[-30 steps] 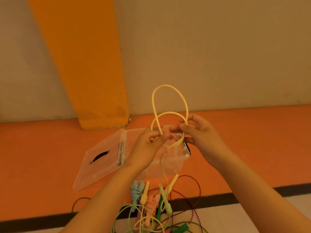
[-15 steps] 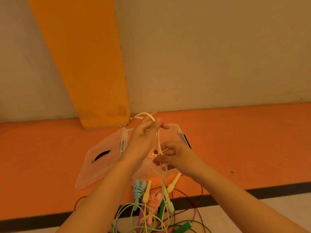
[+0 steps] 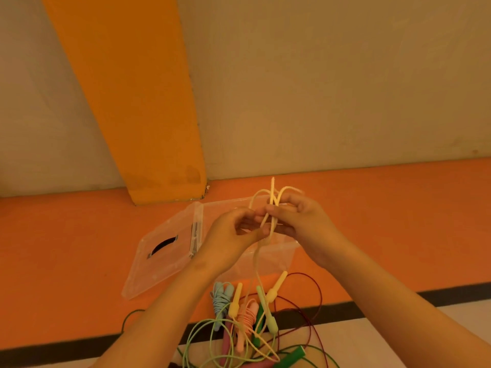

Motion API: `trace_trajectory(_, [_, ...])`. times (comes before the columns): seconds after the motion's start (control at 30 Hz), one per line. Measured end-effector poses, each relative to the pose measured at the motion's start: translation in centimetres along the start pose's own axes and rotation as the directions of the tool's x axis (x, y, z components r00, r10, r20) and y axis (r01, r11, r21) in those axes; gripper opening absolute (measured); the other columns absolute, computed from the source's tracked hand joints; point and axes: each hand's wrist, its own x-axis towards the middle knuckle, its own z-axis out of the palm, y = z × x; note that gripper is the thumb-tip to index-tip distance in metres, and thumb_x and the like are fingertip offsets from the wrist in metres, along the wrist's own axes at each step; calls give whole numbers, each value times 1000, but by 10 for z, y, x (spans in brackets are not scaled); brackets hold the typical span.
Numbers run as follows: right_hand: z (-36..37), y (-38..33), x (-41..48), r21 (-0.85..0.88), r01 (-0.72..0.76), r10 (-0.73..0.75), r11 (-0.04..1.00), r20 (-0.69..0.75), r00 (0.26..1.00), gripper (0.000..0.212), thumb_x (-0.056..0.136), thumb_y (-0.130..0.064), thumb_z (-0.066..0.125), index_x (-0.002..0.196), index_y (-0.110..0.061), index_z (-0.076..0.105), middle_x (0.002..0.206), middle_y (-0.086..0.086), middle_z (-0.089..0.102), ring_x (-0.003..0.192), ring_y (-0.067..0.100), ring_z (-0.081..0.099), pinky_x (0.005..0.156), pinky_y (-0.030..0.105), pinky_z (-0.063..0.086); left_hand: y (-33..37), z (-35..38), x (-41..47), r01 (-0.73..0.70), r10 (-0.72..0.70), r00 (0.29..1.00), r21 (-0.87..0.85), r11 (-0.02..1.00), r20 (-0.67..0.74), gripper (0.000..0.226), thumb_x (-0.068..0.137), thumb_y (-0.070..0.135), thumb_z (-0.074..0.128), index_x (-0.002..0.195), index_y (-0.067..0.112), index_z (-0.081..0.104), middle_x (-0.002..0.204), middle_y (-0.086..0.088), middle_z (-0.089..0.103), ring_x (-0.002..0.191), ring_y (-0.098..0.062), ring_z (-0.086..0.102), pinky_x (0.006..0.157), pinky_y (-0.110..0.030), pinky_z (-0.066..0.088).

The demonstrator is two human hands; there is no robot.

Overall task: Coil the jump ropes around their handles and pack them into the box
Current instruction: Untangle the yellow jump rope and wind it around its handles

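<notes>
I hold the pale yellow jump rope in front of me, folded into loops above the box. My right hand grips the bundle of loops. My left hand pinches the cord just below it. The cord hangs down to two yellow handles on the floor. The clear plastic box stands open behind my hands, its lid lying flat to the left.
A heap of other jump ropes lies near my feet: a blue coiled one, a pink coiled one, green cords and handles, a dark red cord. An orange pillar stands against the wall behind.
My right hand rose from below the left hand to the top of the cord and now grips new loops. My left hand dropped slightly to pinch beneath.
</notes>
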Motion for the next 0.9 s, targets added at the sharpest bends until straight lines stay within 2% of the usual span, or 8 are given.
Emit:
trace_trajectory(0.07, [0,-1,-1,33,13,-13,999,10,1000,11,88,-3,60,97,3,60,90,17,72,80,26,70,68,29,58,0,1,-1,-10,10,999,5,1000,50,12,85,10,70,95,16,73,92,-1,74,88,-14,68,86,-33,54])
trace_trajectory(0.13, [-2,0,-1,29,23,-23,999,0,1000,17,87,-2,61,101,7,60,94,18,72,80,25,71,67,29,58,-1,0,-1,-9,9,999,-8,1000,42,9,85,7,68,87,14,74,86,-2,74,80,-11,68,78,-25,53])
trace_trajectory(0.23, [-5,2,0,-20,-4,4,1000,-13,1000,17,86,-1,62,103,1,65,101,20,70,84,21,71,66,25,56,1,-3,1,-35,34,998,-14,999,-57,11,86,6,67,77,10,72,72,-1,70,65,-5,64,63,-16,47])
trace_trajectory(0.37, [-5,13,-2,-195,-97,119,976,104,987,18,86,-3,65,104,-4,67,99,19,71,83,20,70,67,25,56,8,-8,3,-39,9,985,-169,985,-174,6,87,8,66,84,5,71,73,-4,70,62,-3,63,56,-11,43])
trace_trajectory(0.57, [10,40,-6,-379,-127,206,916,176,963,13,83,-3,68,92,-12,69,98,20,71,82,19,65,66,23,54,18,-12,2,-73,3,980,-346,935,-200,8,88,9,64,83,12,70,68,4,70,65,-7,64,59,-18,48])
trace_trajectory(0.67, [8,44,-4,-427,-107,184,898,144,972,8,82,-4,70,89,-7,70,94,25,70,77,22,65,70,30,56,19,-15,1,-65,-18,979,-395,917,-202,8,88,9,64,88,13,70,76,1,72,70,-9,66,61,-17,50])
trace_trajectory(0.8, [2,32,-1,-321,-94,128,942,87,988,10,82,-1,69,92,0,68,93,26,70,76,24,66,69,30,58,14,-19,2,-18,-57,979,-358,933,-197,13,81,14,70,94,14,69,91,-8,72,79,-14,67,65,-20,54])
trace_trajectory(0.9, [-4,20,1,-209,-56,72,976,71,995,12,83,1,67,94,2,68,85,16,72,73,18,69,66,25,57,7,-18,0,7,-22,998,-219,976,-64,17,77,12,76,92,13,70,91,-4,73,86,-17,69,75,-24,56])
